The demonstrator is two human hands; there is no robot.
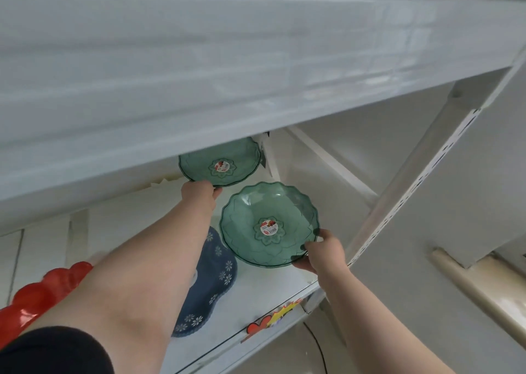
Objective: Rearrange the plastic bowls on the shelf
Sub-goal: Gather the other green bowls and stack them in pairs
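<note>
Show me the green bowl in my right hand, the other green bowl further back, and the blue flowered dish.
Front green bowl [253, 211], head view, inner wall.
Rear green bowl [199, 162], head view, inner surface.
Blue flowered dish [219, 271], head view, patterned surface.

- White metal shelf [256, 296], yellow-red price sticker [280, 315] on its front edge.
- Translucent green scalloped plastic bowl [219, 165] beyond the left hand [199, 194].
- Dark blue flower-patterned dish [212, 282] between both forearms.
- Red scalloped plastic dish [39, 294] left of the left forearm.

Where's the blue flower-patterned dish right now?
In the head view, the blue scalloped dish with white flowers lies on the white shelf, left of the translucent green plastic bowl held by the right hand, partly hidden under the left forearm.
</note>
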